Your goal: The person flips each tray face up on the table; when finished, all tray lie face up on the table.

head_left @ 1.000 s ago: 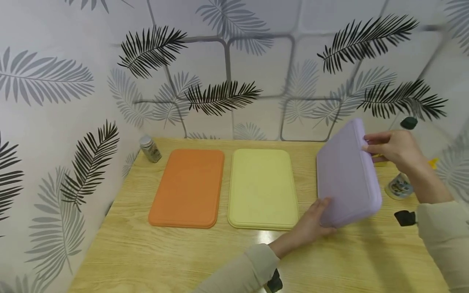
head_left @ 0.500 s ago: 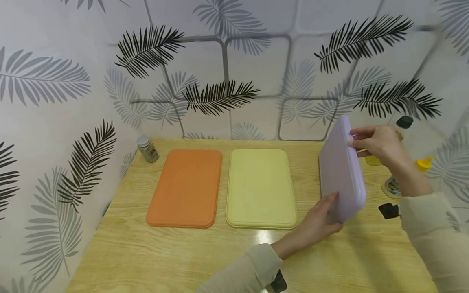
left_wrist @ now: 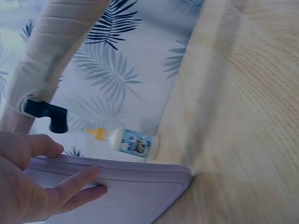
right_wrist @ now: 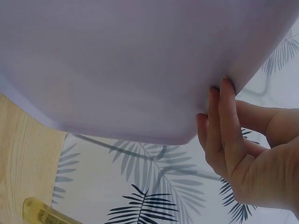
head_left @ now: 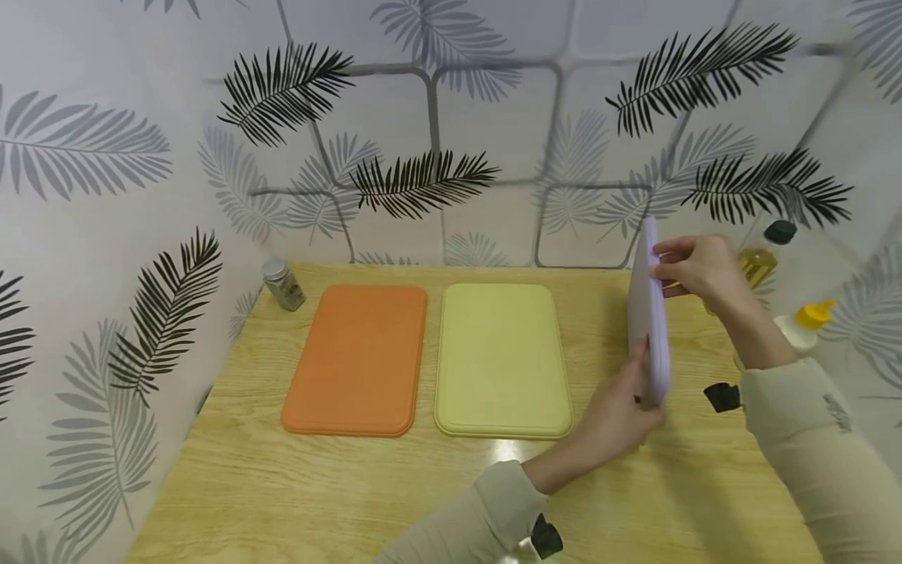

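Note:
A lilac tray [head_left: 651, 313] with a raised rim stands nearly on edge at the right of the table, almost edge-on to the head view. My right hand [head_left: 705, 270] pinches its rim near the far upper end, the fingers inside the hollow face in the right wrist view. Lower down, at the near end, my left hand [head_left: 616, 415] grips the same rim between thumb and fingers. A yellow tray [head_left: 503, 360] lies flat to the left of it, and an orange tray [head_left: 355, 360] lies farther left.
Behind my right arm stand an oil bottle [head_left: 757, 266] with a dark cap and a white bottle [head_left: 799, 330] with a yellow spout. At the far left corner is a small jar [head_left: 283, 283] with a grey lid. Leaf-patterned covering surrounds the wooden table [head_left: 338, 501].
The lilac tray has turned from showing its broad face to nearly edge-on, its upper rim swinging left. Both hands have kept hold, and the right hand has moved left with it.

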A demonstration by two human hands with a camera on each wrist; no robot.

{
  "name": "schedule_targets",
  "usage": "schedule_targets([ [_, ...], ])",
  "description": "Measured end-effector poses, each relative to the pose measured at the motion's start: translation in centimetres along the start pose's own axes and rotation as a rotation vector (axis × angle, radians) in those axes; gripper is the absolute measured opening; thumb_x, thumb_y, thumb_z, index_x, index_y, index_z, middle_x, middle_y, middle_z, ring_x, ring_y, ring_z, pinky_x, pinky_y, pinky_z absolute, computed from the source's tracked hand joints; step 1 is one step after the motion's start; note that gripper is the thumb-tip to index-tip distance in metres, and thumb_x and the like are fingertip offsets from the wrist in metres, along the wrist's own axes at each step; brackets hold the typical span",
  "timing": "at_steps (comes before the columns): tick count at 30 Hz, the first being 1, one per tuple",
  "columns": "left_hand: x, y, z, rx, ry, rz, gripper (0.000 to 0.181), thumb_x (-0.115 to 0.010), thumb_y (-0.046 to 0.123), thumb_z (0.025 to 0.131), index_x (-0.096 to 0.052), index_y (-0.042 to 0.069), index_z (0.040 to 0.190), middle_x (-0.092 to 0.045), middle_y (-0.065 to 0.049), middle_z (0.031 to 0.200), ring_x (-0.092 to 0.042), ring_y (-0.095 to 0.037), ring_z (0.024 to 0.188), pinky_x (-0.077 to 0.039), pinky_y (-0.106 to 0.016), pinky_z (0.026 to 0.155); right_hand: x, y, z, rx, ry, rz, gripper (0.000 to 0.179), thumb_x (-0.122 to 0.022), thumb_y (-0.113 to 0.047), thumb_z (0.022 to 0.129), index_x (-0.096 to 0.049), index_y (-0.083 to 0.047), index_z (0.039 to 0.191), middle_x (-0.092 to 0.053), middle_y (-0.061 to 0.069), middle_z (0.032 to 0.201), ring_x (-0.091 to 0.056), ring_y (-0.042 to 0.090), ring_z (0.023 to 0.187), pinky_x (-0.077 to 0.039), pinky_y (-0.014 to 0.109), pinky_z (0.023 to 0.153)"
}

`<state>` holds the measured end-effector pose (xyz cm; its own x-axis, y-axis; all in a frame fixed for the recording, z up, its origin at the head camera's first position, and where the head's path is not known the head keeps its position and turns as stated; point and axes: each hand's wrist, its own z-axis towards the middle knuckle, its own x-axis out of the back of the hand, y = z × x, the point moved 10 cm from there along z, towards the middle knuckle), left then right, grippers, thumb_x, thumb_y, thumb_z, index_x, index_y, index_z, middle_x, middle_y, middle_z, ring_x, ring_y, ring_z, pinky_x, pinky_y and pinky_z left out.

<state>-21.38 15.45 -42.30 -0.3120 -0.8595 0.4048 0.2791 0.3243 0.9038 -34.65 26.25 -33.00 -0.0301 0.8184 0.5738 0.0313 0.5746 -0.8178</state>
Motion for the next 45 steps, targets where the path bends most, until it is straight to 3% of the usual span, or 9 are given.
schedule_targets([
  [2,0.6,0.3,0.0,0.032,0.004,-0.055,0.097,-0.069,0.009,0.086,-0.006,0.037,0.154,-0.051,-0.004,0.139,-0.060,-0.002,0.079,-0.048,-0.012,0.056,-0.2,-0.1,0.0,0.007,-0.003,-0.002,0.042,-0.063,0.001,0.089,-0.051,0.015,0.127,-0.057,0.028,0.111,-0.064,0.003,0.065,-0.059,0.030,0.065],
  [5,1.5,1.2,0.0,0.018,0.020,-0.098,0.100,-0.068,0.009,0.088,0.000,0.042,0.153,-0.044,-0.005,0.146,-0.061,-0.004,0.086,-0.049,-0.013,0.061,-0.5,-0.3,0.1,0.016,-0.007,-0.005,0.042,-0.063,0.001,0.090,-0.051,0.015,0.127,-0.056,0.030,0.113,-0.064,0.003,0.065,-0.059,0.030,0.065],
  [7,2.2,1.8,-0.1,-0.002,0.038,-0.094,0.099,-0.068,0.009,0.088,-0.001,0.045,0.152,-0.052,-0.008,0.139,-0.062,-0.004,0.083,-0.049,-0.013,0.060,-0.7,-0.4,0.2,0.020,-0.015,0.006,0.042,-0.062,0.001,0.090,-0.051,0.016,0.128,-0.056,0.030,0.113,-0.064,0.003,0.065,-0.059,0.030,0.065],
  [12,3.2,3.0,-0.4,-0.041,0.070,-0.029,0.084,-0.067,0.009,0.090,-0.020,0.039,0.153,-0.062,-0.010,0.120,-0.062,-0.001,0.080,-0.047,-0.009,0.058,-1.2,-0.5,0.4,0.022,-0.026,0.029,0.042,-0.062,0.002,0.090,-0.050,0.016,0.127,-0.057,0.027,0.108,-0.064,0.003,0.066,-0.059,0.031,0.066],
  [16,3.5,3.1,-0.7,-0.028,0.080,-0.042,0.071,-0.066,0.008,0.090,-0.035,0.028,0.150,-0.059,-0.006,0.131,-0.063,-0.001,0.090,-0.047,-0.007,0.064,-1.7,-0.6,0.4,0.027,-0.026,0.036,0.040,-0.062,0.003,0.090,-0.052,0.016,0.126,-0.058,0.027,0.106,-0.064,0.003,0.066,-0.059,0.030,0.065],
  [28,3.9,2.1,-0.7,0.022,0.162,-0.109,0.061,-0.068,0.006,0.088,-0.047,0.019,0.144,-0.064,-0.005,0.124,-0.059,0.005,0.080,-0.049,-0.009,0.055,-2.8,-1.0,0.5,0.028,-0.032,0.057,0.041,-0.063,0.005,0.088,-0.053,0.015,0.126,-0.058,0.029,0.110,-0.066,0.009,0.066,-0.059,0.032,0.064],
  [34,3.9,1.3,-0.4,0.058,0.156,-0.239,0.058,-0.066,0.008,0.091,-0.046,0.017,0.144,-0.063,-0.007,0.125,-0.061,0.005,0.070,-0.048,-0.011,0.050,-3.3,-1.1,0.7,0.029,-0.035,0.045,0.040,-0.063,0.005,0.087,-0.054,0.014,0.125,-0.057,0.031,0.111,-0.066,0.010,0.065,-0.059,0.032,0.062],
  [39,3.8,0.7,-0.3,0.131,0.129,-0.414,0.059,-0.065,0.006,0.091,-0.043,0.016,0.146,-0.051,-0.010,0.139,-0.066,-0.009,0.095,-0.055,-0.017,0.064,-3.8,-1.4,0.7,0.031,-0.042,0.035,0.038,-0.063,0.004,0.088,-0.055,0.013,0.125,-0.057,0.031,0.112,-0.067,0.013,0.066,-0.059,0.033,0.061],
  [45,4.1,0.6,-0.4,0.168,0.133,-0.487,0.060,-0.065,0.000,0.089,-0.044,0.011,0.145,-0.050,-0.013,0.140,-0.065,-0.018,0.101,-0.057,-0.024,0.067,-4.5,-1.5,0.8,0.042,-0.044,0.026,0.037,-0.063,0.005,0.088,-0.055,0.015,0.123,-0.059,0.031,0.108,-0.068,0.016,0.065,-0.059,0.034,0.060],
])
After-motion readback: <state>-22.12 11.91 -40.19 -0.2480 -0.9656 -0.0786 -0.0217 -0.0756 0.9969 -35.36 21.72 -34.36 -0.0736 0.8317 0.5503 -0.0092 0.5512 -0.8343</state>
